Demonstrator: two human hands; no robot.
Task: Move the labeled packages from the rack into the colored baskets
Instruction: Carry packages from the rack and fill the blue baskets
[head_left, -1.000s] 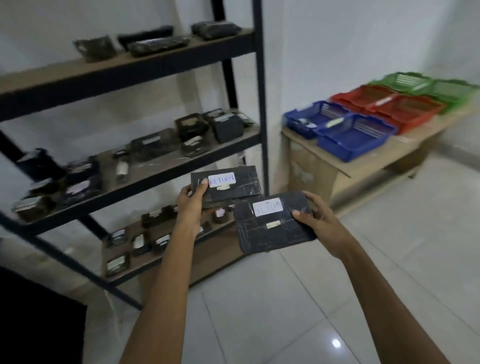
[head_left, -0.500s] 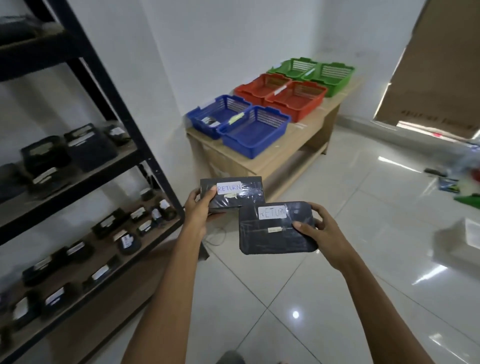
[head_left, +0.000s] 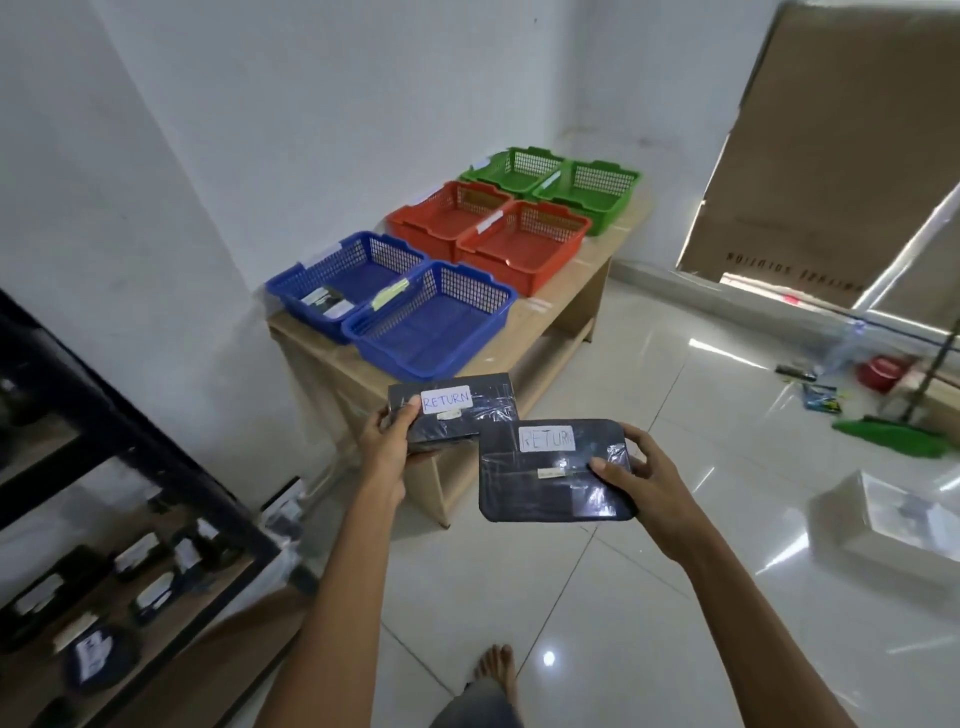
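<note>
The person stands between the rack (head_left: 104, 415) and the low wooden table (head_left: 530, 325), a dark, plastic-wrapped package in each hand. Both packages are held up in the air short of the table, and each bears a white label reading RETURN. The left hand (head_left: 387, 447) pinches the smaller package (head_left: 467, 415) at its left end, thumb on top beside the label. Its other fingers are underneath, where I cannot see them. The right hand (head_left: 641, 486) grips the larger package (head_left: 540, 483) by its right end, thumb pressed on the top face and fingers curled round the edge. The two packages overlap at one corner, though I cannot tell whether they touch. On the table six baskets sit in pairs: the near blue basket (head_left: 431, 338), the far blue basket (head_left: 296, 280), the red baskets (head_left: 519, 249) and the green baskets (head_left: 587, 197). Only in the far blue basket can I make out something already delivered, a dark parcel with white labels (head_left: 324, 301). The paper slips on the basket rims are too small to read, so I cannot say which colour takes RETURN. On the rack's lower shelf a good many shelved packages (head_left: 150, 592) are left to move. I judge the task barely begun: these two are off the rack but not yet dropped, and most of the sorting lies ahead.
</note>
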